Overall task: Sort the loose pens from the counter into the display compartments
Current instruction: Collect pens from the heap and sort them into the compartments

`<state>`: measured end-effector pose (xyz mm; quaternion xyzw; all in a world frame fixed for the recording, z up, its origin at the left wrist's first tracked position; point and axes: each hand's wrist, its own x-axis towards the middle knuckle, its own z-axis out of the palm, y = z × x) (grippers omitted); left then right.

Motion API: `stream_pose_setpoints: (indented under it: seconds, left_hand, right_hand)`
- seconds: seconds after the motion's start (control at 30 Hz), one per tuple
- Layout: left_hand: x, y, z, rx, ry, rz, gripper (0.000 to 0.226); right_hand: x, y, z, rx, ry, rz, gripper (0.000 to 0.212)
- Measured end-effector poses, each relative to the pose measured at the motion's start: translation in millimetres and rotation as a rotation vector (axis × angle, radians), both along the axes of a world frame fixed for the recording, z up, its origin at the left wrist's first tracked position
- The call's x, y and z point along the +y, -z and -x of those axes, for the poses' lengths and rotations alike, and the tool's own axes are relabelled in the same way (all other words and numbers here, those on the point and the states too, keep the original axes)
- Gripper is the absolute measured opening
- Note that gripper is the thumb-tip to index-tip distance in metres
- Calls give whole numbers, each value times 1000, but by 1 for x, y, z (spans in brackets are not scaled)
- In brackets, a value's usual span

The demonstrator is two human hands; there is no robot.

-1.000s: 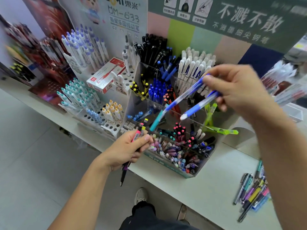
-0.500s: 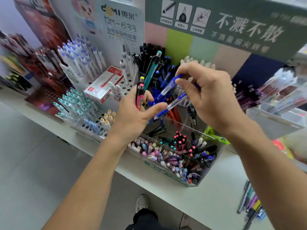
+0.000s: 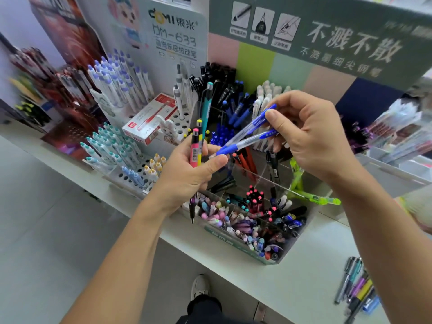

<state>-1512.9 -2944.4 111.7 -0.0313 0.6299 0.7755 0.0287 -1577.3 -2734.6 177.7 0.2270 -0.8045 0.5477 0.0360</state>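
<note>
While the left hand (image 3: 187, 174) grips upright pens (image 3: 196, 146) at frame centre, the right hand (image 3: 311, 139) pinches two blue pens (image 3: 245, 136).

Red-and-white box (image 3: 149, 120) lies tilted on the white perforated rack (image 3: 180, 119) — left of centre. Grey-green banner (image 3: 327, 31) with white characters hangs above. Grey floor (image 3: 46, 230) below; one white shoe (image 3: 199, 286) — under the worktop edge.
</note>
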Motion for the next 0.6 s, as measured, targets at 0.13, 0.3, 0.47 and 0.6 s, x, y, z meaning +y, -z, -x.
stream_pose_setpoints:
  seconds: [0.13, 0.3, 0.47, 0.6]
  left_hand:
    - [3, -1, 1, 32, 19, 15, 34]
    - [9, -2, 1, 60, 14, -50, 22]
    - [20, 0, 7, 17, -102, -69, 14]
    - [24, 1, 8, 11, -45, -52, 22]
  right_hand:
    - [4, 6, 0, -68, -16, 83, 4]
    - [13, 9, 0, -81, 3, 58, 5]
    - [15, 13, -1, -104, 41, 91, 8]
    - [8, 11, -9, -418, 76, 456, 10]
